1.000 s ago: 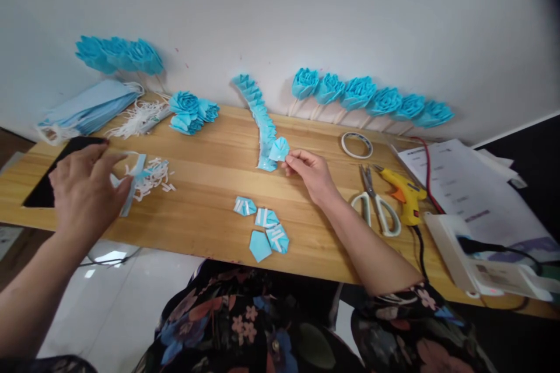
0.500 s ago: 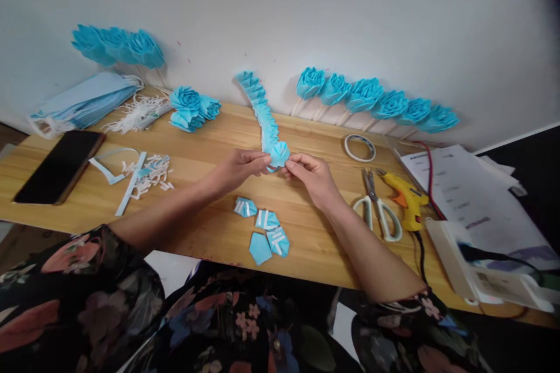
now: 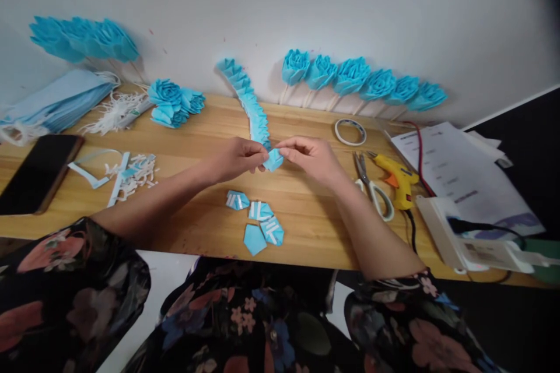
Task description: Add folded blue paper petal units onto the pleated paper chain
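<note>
My left hand (image 3: 238,157) and my right hand (image 3: 310,157) meet over the middle of the wooden table (image 3: 315,227). Both pinch one small folded blue paper piece (image 3: 274,159) between their fingertips. That piece sits at the near end of a long chain of folded blue pieces (image 3: 251,102) that runs back to the wall. Several loose folded blue pieces (image 3: 258,222), some with white tape strips, lie on the table just in front of my hands.
Blue paper roses on sticks (image 3: 363,83) lean on the wall; more roses (image 3: 172,102) lie at left. A tape roll (image 3: 350,131), scissors (image 3: 371,186) and a yellow glue gun (image 3: 396,178) lie right. A phone (image 3: 37,172), paper scraps (image 3: 126,169) and papers (image 3: 455,178) are also there.
My left hand left the scraps at the left, came to the centre and pinched the blue piece my right hand held. The view has shifted slightly.
</note>
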### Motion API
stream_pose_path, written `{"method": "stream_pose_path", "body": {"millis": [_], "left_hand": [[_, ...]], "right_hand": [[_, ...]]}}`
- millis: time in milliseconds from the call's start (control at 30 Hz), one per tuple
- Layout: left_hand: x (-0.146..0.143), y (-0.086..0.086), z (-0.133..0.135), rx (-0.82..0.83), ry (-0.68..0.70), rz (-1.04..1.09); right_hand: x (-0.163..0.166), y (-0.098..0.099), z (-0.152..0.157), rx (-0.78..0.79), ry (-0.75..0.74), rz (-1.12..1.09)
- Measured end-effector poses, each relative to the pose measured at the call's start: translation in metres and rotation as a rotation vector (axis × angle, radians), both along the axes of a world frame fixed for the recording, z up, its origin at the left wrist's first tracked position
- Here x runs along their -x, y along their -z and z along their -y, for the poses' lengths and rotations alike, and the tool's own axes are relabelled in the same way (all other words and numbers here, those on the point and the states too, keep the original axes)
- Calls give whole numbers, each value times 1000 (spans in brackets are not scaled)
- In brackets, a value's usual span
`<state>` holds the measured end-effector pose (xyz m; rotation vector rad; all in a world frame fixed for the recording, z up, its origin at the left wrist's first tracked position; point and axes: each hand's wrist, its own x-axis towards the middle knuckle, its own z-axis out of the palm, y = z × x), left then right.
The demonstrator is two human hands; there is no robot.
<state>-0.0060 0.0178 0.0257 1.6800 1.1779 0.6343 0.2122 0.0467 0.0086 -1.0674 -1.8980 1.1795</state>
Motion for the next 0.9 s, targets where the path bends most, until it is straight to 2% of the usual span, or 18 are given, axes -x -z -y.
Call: {"method": "stream_pose_path", "body": {"millis": [167, 333, 467, 567, 667, 767, 833, 900], "left_hand": [[-1, 1, -2, 3, -60, 74], [-1, 9, -4, 59, -79, 57], [-3, 3, -7, 41, -95, 22], [3, -2, -12, -34, -83, -11], [20, 2, -20, -191, -68, -160], [37, 12, -25, -376, -75, -492], [42, 19, -25, -425, -67, -672], [41, 24, -22, -404, -29, -718]], "right_hand": [[4, 5, -1, 23, 91, -97], [6, 10, -2, 44, 105, -132], [5, 11, -3, 32, 120, -134], [1, 10, -6, 44, 190, -160], [-3, 9, -11, 105, 232, -214], [-8, 8, -14, 176, 199, -241], [-10, 9, -15, 218, 156, -211], [-12, 11, -15, 250, 98, -144]]}}
